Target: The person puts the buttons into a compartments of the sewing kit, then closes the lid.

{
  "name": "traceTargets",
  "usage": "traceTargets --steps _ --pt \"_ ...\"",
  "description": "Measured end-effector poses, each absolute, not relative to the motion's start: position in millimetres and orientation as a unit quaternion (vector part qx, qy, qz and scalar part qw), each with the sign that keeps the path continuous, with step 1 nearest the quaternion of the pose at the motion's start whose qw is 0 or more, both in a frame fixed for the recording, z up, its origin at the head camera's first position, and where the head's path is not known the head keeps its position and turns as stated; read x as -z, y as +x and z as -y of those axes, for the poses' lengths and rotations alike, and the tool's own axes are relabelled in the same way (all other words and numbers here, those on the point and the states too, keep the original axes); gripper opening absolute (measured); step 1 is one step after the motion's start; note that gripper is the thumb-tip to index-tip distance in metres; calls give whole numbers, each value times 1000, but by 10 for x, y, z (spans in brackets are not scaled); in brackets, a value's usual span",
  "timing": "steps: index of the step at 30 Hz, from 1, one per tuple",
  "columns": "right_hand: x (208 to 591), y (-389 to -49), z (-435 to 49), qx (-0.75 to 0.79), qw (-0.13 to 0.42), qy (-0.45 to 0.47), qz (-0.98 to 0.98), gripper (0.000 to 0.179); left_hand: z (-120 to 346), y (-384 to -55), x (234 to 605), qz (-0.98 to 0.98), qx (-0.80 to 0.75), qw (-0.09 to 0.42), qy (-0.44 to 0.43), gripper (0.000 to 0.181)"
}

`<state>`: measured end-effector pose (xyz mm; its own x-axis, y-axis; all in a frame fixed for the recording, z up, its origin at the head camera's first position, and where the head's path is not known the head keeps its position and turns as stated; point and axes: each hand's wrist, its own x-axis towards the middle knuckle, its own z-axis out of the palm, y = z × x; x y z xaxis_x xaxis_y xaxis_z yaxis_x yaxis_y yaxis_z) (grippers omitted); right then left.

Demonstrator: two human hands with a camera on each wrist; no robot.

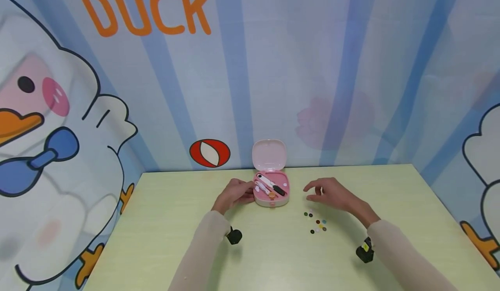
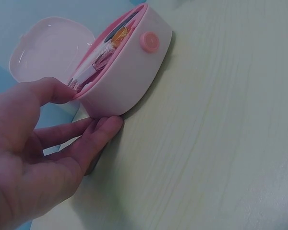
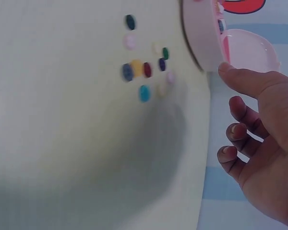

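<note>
A small pink and white sewing box [image 1: 272, 203] stands near the table's back edge, its lid [image 1: 269, 155] raised behind it. Inside lie a white tool with a black end [image 1: 279, 190], slim pale items and a small orange piece [image 2: 119, 36]. My left hand [image 1: 235, 192] grips the box's left side, thumb at the rim and fingertips low against the wall. To the right of the box, my right hand [image 1: 330, 192] hovers over the table with loosely bent fingers and holds nothing. Several small coloured buttons, among them a light blue button [image 3: 144, 93], lie scattered in front of it.
The pale wooden table [image 1: 273, 256] ends at the back against a blue striped curtain [image 1: 269, 65] printed with a duck. Black devices are strapped under both wrists, such as the right wrist camera [image 1: 365, 251].
</note>
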<state>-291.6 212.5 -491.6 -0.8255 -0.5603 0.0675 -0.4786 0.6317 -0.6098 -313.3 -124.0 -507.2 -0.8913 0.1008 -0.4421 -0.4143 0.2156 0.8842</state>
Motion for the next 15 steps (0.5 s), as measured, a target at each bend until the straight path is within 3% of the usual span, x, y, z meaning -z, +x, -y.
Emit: traceTargets --steps 15 --pt "5231 -2532 -2479 327 59 -299 -895 14 1228 -3152 5115 -762 -607 201 -106 37"
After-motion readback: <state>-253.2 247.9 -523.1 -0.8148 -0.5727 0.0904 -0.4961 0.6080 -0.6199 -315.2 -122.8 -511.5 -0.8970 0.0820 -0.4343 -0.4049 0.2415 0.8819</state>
